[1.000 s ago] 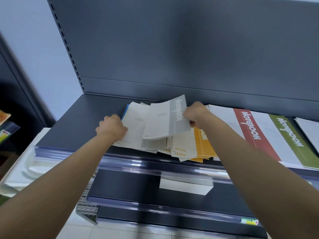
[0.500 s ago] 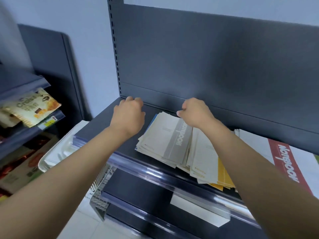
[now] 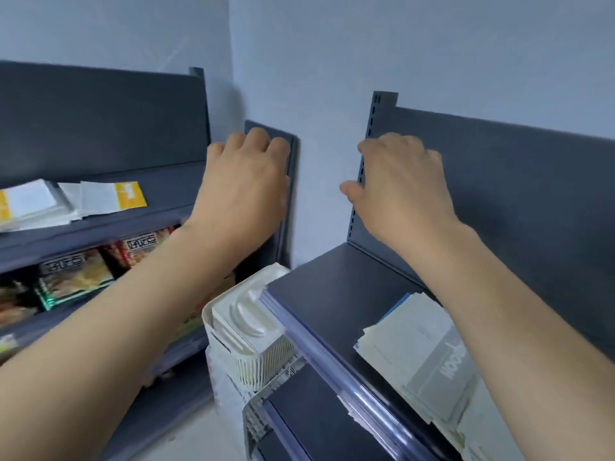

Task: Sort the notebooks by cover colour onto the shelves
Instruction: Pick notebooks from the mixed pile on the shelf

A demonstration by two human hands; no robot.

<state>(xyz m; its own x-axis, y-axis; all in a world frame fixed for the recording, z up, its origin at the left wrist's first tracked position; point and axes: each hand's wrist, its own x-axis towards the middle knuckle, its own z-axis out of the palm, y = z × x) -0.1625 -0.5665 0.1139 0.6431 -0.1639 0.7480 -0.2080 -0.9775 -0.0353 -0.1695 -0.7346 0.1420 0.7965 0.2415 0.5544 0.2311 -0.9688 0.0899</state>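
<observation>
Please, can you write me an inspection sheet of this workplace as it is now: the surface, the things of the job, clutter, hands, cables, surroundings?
Surface: right shelf, dark grey, with a clear strip along its front edge.
Job's things: grey-striped notebooks piled loosely on the right shelf, a blue edge showing under them; yellow-striped notebooks on the upper left shelf.
Clutter: white plastic basket between the two shelf units; snack packs one level below the yellow-striped notebooks.
Grippers: left hand and right hand raised in the air, fingers loosely curled, holding nothing.
Cables: nothing seen.
Surroundings: pale blue wall behind both units.
</observation>
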